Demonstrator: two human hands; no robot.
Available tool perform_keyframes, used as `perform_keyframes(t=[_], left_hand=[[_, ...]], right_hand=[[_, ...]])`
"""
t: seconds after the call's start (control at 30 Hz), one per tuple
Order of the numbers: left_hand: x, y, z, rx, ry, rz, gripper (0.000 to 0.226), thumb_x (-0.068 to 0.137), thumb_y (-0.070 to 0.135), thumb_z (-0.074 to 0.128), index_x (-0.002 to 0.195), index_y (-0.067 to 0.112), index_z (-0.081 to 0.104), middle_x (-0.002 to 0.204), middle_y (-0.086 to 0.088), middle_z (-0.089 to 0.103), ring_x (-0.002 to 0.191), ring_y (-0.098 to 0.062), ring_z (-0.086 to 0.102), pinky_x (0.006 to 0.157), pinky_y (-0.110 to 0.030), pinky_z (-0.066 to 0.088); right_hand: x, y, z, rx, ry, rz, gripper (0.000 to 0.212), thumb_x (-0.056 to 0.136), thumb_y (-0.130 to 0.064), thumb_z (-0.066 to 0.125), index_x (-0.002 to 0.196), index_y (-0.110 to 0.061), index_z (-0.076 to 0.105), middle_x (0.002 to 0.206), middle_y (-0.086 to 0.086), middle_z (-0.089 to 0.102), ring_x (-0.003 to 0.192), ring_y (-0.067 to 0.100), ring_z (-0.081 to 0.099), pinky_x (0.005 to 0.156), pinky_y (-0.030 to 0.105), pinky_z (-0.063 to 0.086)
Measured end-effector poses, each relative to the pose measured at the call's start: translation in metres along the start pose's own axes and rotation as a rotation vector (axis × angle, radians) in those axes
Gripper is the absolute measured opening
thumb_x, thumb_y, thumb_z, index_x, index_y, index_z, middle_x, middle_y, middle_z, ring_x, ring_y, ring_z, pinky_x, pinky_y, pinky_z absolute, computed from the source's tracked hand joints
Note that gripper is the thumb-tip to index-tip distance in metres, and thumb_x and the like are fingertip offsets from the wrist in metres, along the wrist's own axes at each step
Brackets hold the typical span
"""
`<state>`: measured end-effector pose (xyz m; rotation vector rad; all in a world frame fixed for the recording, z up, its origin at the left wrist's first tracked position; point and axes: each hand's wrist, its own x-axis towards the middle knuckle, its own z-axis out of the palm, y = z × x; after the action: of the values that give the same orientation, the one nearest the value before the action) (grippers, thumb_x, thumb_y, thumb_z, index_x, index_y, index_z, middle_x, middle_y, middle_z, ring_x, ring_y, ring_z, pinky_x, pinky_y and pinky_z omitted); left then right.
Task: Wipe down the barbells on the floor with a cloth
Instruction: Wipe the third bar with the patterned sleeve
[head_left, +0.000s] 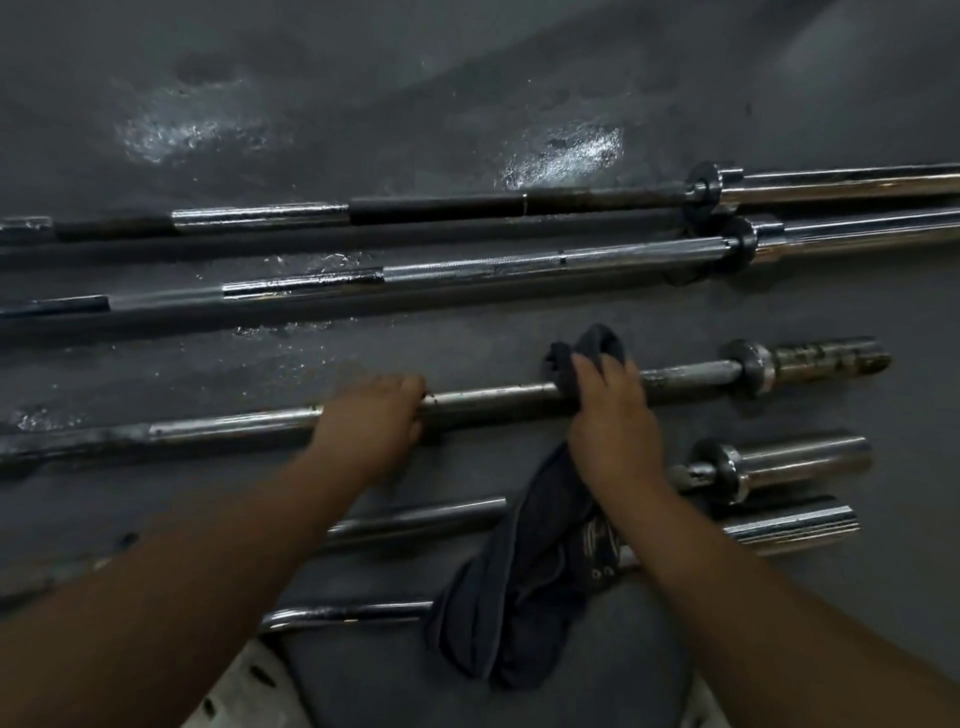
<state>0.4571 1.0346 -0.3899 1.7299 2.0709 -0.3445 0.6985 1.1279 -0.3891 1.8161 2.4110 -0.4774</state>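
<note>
left hand (371, 410) gripping barbell (493, 399), right hand (608, 410) gripping cloth (519, 582)

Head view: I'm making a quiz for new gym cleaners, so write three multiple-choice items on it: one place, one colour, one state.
1. Where does the right hand hold the cloth? A on the farthest bar; B on the same bar as the left hand; C on bare floor.
2. The cloth's colour? A white; B yellow; C dark grey.
3. The left hand is: A wrapped round a bar; B flat on the floor; C holding a bottle.
B: both hands sit on one bar. C: the cloth looks dark grey. A: its fingers curl over the bar.
</note>
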Motion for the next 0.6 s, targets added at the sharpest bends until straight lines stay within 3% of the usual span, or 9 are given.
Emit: perform_keyframes(t=[0.07, 0.17, 0.23, 0.3, 0.37, 0.43, 0.5, 0.57, 0.6], left_hand=[[-0.001, 0.010, 0.006, -0.028, 0.006, -0.066, 0.029, 0.085, 0.038, 0.062, 0.109, 0.024, 0.055, 0.108, -0.006, 0.068, 0.099, -0.031, 0.063, 0.074, -0.034, 0.046], [0.033, -0.010, -0.015, -0.236, -0.383, -0.011, 0.030, 0.084, 0.041, 0.065, 0.109, 0.023, 0.064, 0.112, -0.008, 0.069, 0.099, -0.028, 0.065, 0.082, -0.032, 0.049], [0.038, -0.021, -0.034, -0.262, -0.497, 0.013, 0.026, 0.080, 0.042, 0.069, 0.100, 0.025, 0.062, 0.109, -0.005, 0.069, 0.096, -0.025, 0.064, 0.082, -0.030, 0.049], [0.026, -0.018, -0.033, -0.132, -0.284, 0.004, 0.030, 0.082, 0.046, 0.066, 0.101, 0.025, 0.058, 0.107, -0.004, 0.066, 0.097, -0.027, 0.062, 0.073, -0.030, 0.044], [-0.001, -0.004, -0.008, -0.035, 0.019, -0.016, 0.027, 0.086, 0.039, 0.062, 0.105, 0.021, 0.056, 0.107, -0.007, 0.066, 0.096, -0.032, 0.063, 0.073, -0.034, 0.044], [-0.011, 0.007, 0.009, -0.007, 0.112, -0.032, 0.025, 0.084, 0.034, 0.063, 0.102, 0.019, 0.056, 0.101, -0.010, 0.067, 0.089, -0.035, 0.064, 0.071, -0.036, 0.047], [0.011, -0.003, -0.002, -0.041, -0.076, -0.010, 0.028, 0.086, 0.038, 0.064, 0.108, 0.022, 0.058, 0.108, -0.008, 0.068, 0.096, -0.032, 0.064, 0.070, -0.032, 0.042], [0.031, -0.016, -0.021, -0.241, -0.414, 0.028, 0.033, 0.086, 0.041, 0.069, 0.112, 0.024, 0.061, 0.114, -0.006, 0.066, 0.100, -0.026, 0.061, 0.074, -0.027, 0.038], [0.036, -0.021, -0.028, -0.314, -0.497, 0.022, 0.037, 0.082, 0.044, 0.073, 0.112, 0.025, 0.061, 0.113, -0.002, 0.065, 0.099, -0.023, 0.060, 0.076, -0.026, 0.038]], right_hand=[[-0.016, -0.039, 0.013, -0.020, 0.058, -0.081, 0.060, 0.081, -0.004, 0.052, 0.139, -0.016, 0.051, 0.146, 0.012, 0.045, 0.145, 0.039, 0.027, 0.095, 0.046, 0.053], [-0.041, -0.092, 0.029, 0.044, -0.053, -0.416, 0.067, 0.080, -0.008, 0.061, 0.144, -0.019, 0.047, 0.147, 0.009, 0.045, 0.145, 0.038, 0.030, 0.087, 0.042, 0.055], [-0.028, -0.069, 0.019, 0.044, -0.049, -0.465, 0.070, 0.079, -0.004, 0.066, 0.144, -0.018, 0.047, 0.145, 0.012, 0.047, 0.141, 0.040, 0.036, 0.087, 0.047, 0.057], [-0.007, -0.022, 0.006, 0.015, -0.024, -0.237, 0.070, 0.080, 0.001, 0.062, 0.145, -0.017, 0.046, 0.147, 0.015, 0.045, 0.140, 0.040, 0.037, 0.093, 0.052, 0.053], [0.001, -0.003, 0.001, -0.012, -0.018, -0.024, 0.069, 0.083, -0.001, 0.056, 0.148, -0.018, 0.040, 0.151, 0.012, 0.038, 0.146, 0.037, 0.024, 0.099, 0.051, 0.049], [-0.012, -0.035, 0.007, -0.011, 0.021, -0.034, 0.067, 0.082, -0.004, 0.058, 0.146, -0.018, 0.042, 0.149, 0.010, 0.038, 0.147, 0.037, 0.020, 0.100, 0.049, 0.049], [-0.031, -0.077, 0.020, 0.039, -0.014, -0.213, 0.073, 0.082, -0.007, 0.062, 0.150, -0.018, 0.037, 0.153, 0.010, 0.034, 0.148, 0.038, 0.018, 0.102, 0.046, 0.049], [-0.038, -0.090, 0.018, 0.075, -0.116, -0.374, 0.076, 0.087, -0.007, 0.058, 0.155, -0.020, 0.027, 0.157, 0.008, 0.026, 0.150, 0.035, 0.012, 0.105, 0.045, 0.043], [-0.031, -0.082, 0.012, 0.040, -0.139, -0.385, 0.073, 0.090, -0.006, 0.053, 0.155, -0.021, 0.025, 0.157, 0.008, 0.026, 0.150, 0.035, 0.013, 0.108, 0.046, 0.041]])
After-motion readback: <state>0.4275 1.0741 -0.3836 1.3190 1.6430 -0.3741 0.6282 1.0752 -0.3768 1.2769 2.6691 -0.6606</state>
